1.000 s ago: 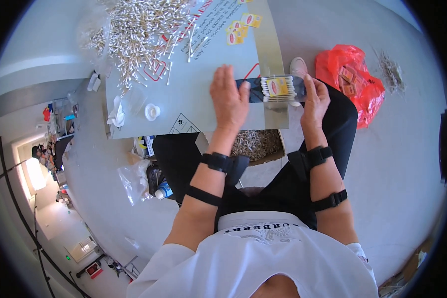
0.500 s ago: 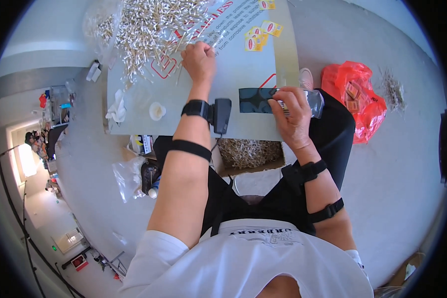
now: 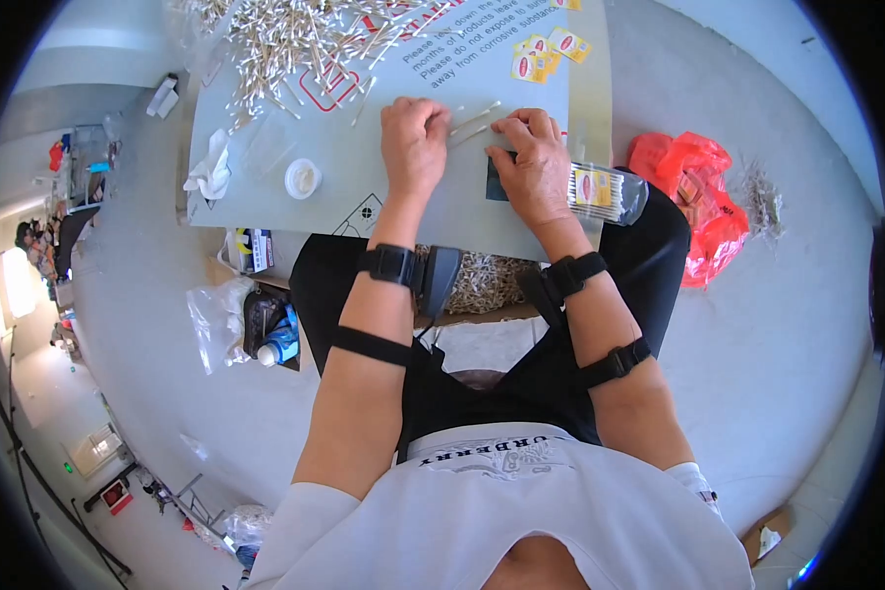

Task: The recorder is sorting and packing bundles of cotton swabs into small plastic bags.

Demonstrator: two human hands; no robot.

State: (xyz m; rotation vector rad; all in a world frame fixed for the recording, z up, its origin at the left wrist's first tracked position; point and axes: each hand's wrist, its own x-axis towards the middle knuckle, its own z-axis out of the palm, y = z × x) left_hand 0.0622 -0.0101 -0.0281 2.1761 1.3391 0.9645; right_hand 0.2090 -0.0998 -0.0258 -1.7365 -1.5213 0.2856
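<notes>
Several loose cotton swabs point(image 3: 474, 131) lie on the board-topped table between my two hands. At their left ends is my left hand point(image 3: 413, 147), its fingers curled and closed on the swabs; the fingertips are slightly blurred. My right hand point(image 3: 533, 167) rests palm down at their right ends, thumb and forefinger apart. Under it, a dark sheet point(image 3: 497, 179) is partly covered. Just right of that hand, a clear bag of cotton swabs point(image 3: 608, 194) with a yellow label sticks out over the table's edge. A big heap of loose swabs point(image 3: 285, 59) spreads across the far left.
Yellow label cards point(image 3: 551, 54) lie at the far right of the table. A small white tub point(image 3: 303, 179) and crumpled tissue point(image 3: 209, 167) sit at left. Below the table's near edge is a box of swabs point(image 3: 492, 280). A red plastic bag point(image 3: 693, 197) stands on the floor at right.
My right hand has let go of the clear bag and moved left to the loose swabs. My left hand has come from the heap toward it, and swabs now lie between them. The view has shifted.
</notes>
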